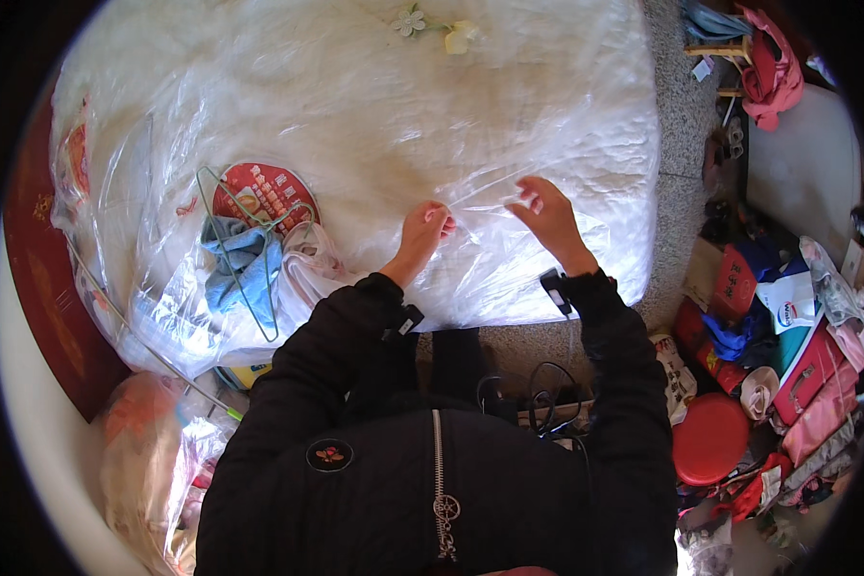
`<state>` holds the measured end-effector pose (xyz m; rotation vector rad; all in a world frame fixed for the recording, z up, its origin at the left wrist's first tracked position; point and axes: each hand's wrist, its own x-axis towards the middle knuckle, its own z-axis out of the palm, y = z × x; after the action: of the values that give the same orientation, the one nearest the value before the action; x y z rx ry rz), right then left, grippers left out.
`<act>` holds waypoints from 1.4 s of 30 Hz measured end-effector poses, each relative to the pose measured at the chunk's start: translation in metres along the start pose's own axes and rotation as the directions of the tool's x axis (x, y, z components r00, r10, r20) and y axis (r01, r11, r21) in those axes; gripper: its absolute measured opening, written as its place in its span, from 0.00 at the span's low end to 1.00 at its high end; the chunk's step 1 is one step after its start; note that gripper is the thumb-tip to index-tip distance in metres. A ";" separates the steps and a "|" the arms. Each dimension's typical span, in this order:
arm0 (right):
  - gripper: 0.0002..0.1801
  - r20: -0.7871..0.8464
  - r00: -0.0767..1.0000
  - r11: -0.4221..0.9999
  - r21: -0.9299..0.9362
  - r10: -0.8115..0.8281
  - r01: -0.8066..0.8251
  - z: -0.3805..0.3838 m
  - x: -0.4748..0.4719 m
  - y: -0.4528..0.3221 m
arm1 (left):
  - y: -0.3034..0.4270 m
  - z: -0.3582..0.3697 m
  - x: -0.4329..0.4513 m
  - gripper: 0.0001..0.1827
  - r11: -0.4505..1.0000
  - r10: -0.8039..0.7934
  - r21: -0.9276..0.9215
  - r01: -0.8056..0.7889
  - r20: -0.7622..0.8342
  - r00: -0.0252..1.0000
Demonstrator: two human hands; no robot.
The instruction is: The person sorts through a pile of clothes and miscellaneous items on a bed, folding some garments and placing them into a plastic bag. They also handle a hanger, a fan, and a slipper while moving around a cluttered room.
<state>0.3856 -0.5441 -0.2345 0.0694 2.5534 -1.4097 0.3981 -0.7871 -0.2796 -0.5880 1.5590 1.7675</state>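
Note:
A bed (374,108) with a pale cover lies before me under a clear plastic sheet (605,151), which is wrinkled and glossy. Over its near part, my left hand (426,234) has its fingers curled in. Whether it pinches some of the thin film or a strand is too fine to tell. To its right, my right hand (549,219) has thumb and fingers apart, and nothing clearly shows between them. Pale thin lines, possibly folds of the plastic, run between the hands. Farther off lie a white crocheted-looking flower (408,23) and a yellow flower (459,37) with green stems.
Left on the bed are a green wire hanger (234,268), a blue cloth (241,263), a red round fan-like board (266,191) bearing writing and a whitish plastic bag (309,263). A metal rod (137,335) slants nearby. Right: a red stool (711,439) amid piled bags.

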 end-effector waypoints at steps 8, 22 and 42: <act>0.30 0.195 0.946 0.898 -0.410 0.260 -0.162 0.031 -0.053 0.038 | 0.015 -0.018 -0.035 0.37 0.193 0.687 0.814 -0.547 0.286 0.668; 0.05 -0.140 0.954 0.961 -0.119 -0.265 0.250 0.056 0.051 -0.053 | -0.009 -0.030 0.008 0.08 0.720 0.444 0.566 -0.403 0.071 0.893; 0.17 -0.037 0.984 0.973 -0.154 -0.177 0.169 0.054 -0.001 -0.032 | 0.071 -0.060 -0.020 0.14 0.505 0.513 0.661 -0.555 0.287 0.809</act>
<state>0.3911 -0.6065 -0.2348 -0.1482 2.7567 -1.2808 0.3513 -0.8526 -0.2285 0.4004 2.3755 1.3142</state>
